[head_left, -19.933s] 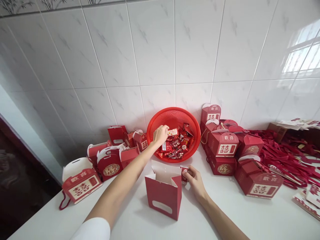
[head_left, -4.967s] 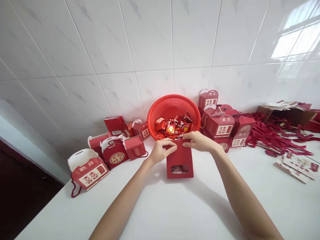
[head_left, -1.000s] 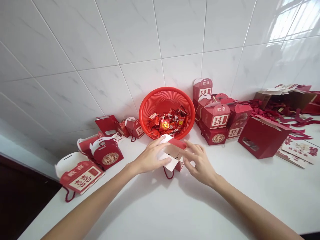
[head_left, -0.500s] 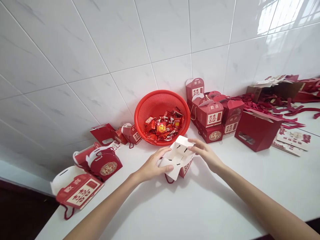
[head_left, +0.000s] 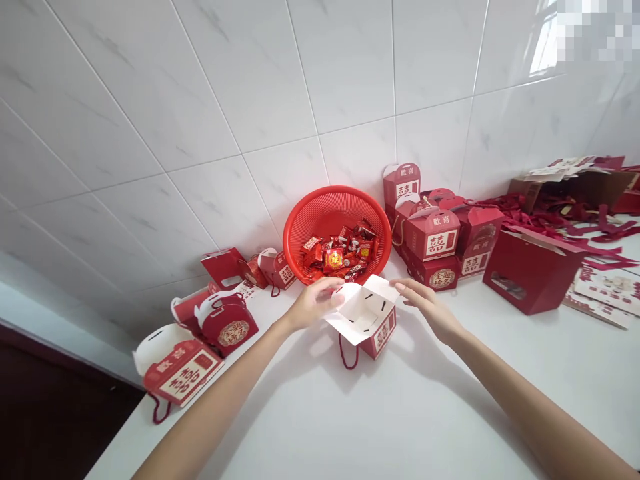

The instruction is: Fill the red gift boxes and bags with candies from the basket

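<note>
A small red gift box [head_left: 384, 337] stands on the white table in front of me. Its white top flaps are spread outward, and dark cord knots show inside its white interior. A dark red cord handle hangs from its near left side. My left hand [head_left: 315, 305] is at the box's left flap, with thumb and forefinger closed about the flap's edge. On the other side my right hand [head_left: 425, 308] has its fingers stretched out, the tips at the far right flap. Right behind the box sits a red plastic basket [head_left: 320, 207] of red-wrapped candies [head_left: 334, 259].
Red boxes [head_left: 185, 373] with raised or loose flaps line the left table edge. Closed boxes [head_left: 435, 233] are stacked right of the basket. Further right are a large red box [head_left: 530, 273], flat printed cards [head_left: 610, 290] and tangled red ribbons [head_left: 550, 213]. A tiled wall [head_left: 200, 100] runs behind.
The flaps have been spread wider, and the box has turned to show more of its printed front. My left hand has shifted up along the flap. The camera view has swung slightly left.
</note>
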`<state>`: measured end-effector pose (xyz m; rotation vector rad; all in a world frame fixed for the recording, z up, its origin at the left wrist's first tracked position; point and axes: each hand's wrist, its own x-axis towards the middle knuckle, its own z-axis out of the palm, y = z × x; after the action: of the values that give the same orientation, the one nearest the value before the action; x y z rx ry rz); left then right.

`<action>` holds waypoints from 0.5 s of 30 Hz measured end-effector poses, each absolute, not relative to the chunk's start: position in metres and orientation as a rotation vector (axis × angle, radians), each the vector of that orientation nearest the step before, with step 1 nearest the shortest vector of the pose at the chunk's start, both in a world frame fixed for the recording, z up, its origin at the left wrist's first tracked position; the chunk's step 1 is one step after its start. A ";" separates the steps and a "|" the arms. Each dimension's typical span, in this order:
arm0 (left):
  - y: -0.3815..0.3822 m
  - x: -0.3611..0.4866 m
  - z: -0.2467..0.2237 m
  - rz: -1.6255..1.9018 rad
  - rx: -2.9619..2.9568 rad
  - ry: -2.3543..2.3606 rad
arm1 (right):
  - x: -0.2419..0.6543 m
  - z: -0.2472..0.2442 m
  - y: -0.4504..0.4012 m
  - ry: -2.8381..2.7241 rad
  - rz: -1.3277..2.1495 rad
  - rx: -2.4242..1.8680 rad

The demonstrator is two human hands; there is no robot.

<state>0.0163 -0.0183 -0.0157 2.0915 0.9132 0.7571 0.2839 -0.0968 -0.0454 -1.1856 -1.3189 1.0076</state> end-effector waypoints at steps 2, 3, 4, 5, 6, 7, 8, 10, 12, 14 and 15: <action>0.003 0.018 -0.009 0.828 2.142 0.958 | 0.285 -0.045 -0.096 -1.275 0.918 -1.184; 0.014 0.021 -0.007 0.836 2.195 0.991 | 0.285 -0.045 -0.096 -1.254 0.880 -1.187; 0.024 0.025 -0.004 0.821 2.263 1.030 | 0.286 -0.046 -0.095 -1.237 0.845 -1.193; 0.034 0.029 -0.003 0.782 2.339 1.076 | 0.286 -0.047 -0.094 -1.222 0.812 -1.198; 0.042 0.035 -0.002 0.715 2.427 1.127 | 0.286 -0.048 -0.093 -1.210 0.781 -1.201; 0.049 0.041 -0.002 0.619 2.521 1.172 | 0.287 -0.049 -0.092 -1.200 0.754 -1.202; 0.054 0.047 -0.002 0.517 2.603 1.211 | 0.287 -0.050 -0.090 -1.190 0.731 -1.202; 0.061 0.060 -0.005 0.351 2.713 1.267 | 0.288 -0.052 -0.088 -1.185 0.708 -1.210; 0.064 0.071 -0.010 0.304 2.745 1.321 | 0.288 -0.054 -0.087 -1.188 0.702 -1.220; 0.064 0.080 -0.015 0.326 2.750 1.376 | 0.288 -0.056 -0.086 -1.200 0.701 -1.217; 0.064 0.084 -0.018 0.336 2.751 1.402 | 0.288 -0.056 -0.086 -1.207 0.700 -1.210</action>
<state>0.0839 0.0641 -0.0178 2.7508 1.4023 0.3359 0.2875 -0.0860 -0.0561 -1.2097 -1.2068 0.6995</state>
